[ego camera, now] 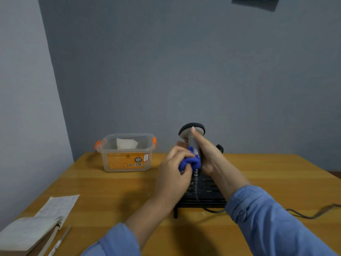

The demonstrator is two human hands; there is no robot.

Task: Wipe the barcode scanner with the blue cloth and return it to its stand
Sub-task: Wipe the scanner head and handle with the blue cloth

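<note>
Right hand (206, 152) clasped scanner (192, 134) upright above stand (203, 193), head up, long axis vertical. Left hand (175, 172) pinched blue cloth (190, 162) against handle's left side; stand directly below.

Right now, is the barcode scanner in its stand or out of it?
Out. The right hand holds the barcode scanner upright above the table while the left hand presses the blue cloth against its handle.

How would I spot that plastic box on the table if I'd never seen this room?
Start at the wooden table and look to its far left edge, against the grey wall. The box stands there, left of both hands: clear plastic with orange clips at each end, an orange label in front and white paper inside.
</note>
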